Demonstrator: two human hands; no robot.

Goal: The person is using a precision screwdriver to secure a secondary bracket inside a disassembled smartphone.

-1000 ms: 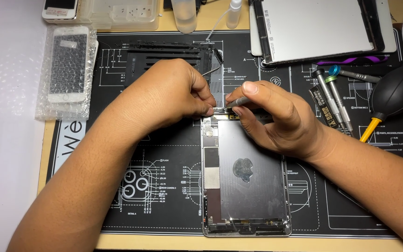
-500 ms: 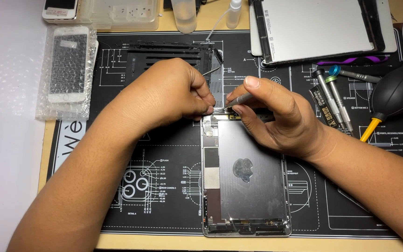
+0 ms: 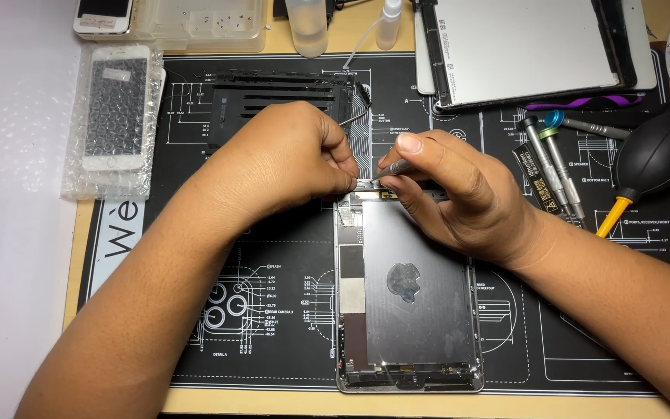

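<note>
1. A white phone wrapped in bubble wrap (image 3: 115, 109) lies at the left edge of the black repair mat (image 3: 273, 310), partly off it, near the mat's far left corner.
2. Beyond it, at the far edge of the tabletop, stands a clear plastic parts box (image 3: 203, 23), with a second phone (image 3: 102, 14) just left of the box.
3. The left hand (image 3: 288, 167) rests knuckles-up on the middle of the mat. Its fingers are curled together, and the fingertips press down at the far edge of the opened tablet shell (image 3: 409, 295). Whether they pinch anything there cannot be told.
4. The tablet shell lies face-open in the near half of the mat, its near end close to the mat's near edge. A grey metal plate covers most of its inside.
5. The right hand (image 3: 459, 194) sits over the shell's far right corner, thumb and forefinger clamped on a thin metal tool (image 3: 389, 169) whose tip meets the shell's far edge, just beside the left fingertips.
6. A detached screen panel (image 3: 529, 46) lies at the mat's far right corner.
7. Two metal screwdrivers (image 3: 552, 167) lie near the right edge, with a black rubber air blower (image 3: 657, 159) just right of them.
</note>
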